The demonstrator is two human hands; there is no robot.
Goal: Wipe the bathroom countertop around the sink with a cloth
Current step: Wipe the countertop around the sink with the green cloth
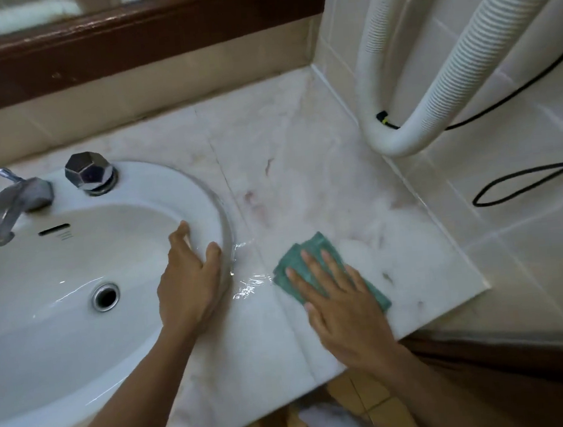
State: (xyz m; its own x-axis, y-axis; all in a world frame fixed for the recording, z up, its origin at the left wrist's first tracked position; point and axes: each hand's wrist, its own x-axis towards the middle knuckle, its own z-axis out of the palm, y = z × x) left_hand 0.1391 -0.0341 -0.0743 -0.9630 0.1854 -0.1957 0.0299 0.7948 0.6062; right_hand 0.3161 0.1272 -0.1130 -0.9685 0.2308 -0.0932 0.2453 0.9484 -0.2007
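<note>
A folded green cloth [296, 261] lies flat on the pale marble countertop [304, 176], to the right of the white sink [44, 339]. My right hand [342, 305] presses down on the cloth with fingers spread and flat. My left hand [189, 284] rests on the sink's right rim, thumb on the outer edge, fingers apart and holding nothing. A small puddle of water [247, 287] glints on the marble between the two hands.
A chrome faucet [5, 212] and a faceted tap knob [88, 171] stand at the sink's back. A white ribbed hose [403, 139] hangs in the tiled corner at right, with a black cable [511, 187] on the wall. The counter's front edge runs just below my right hand.
</note>
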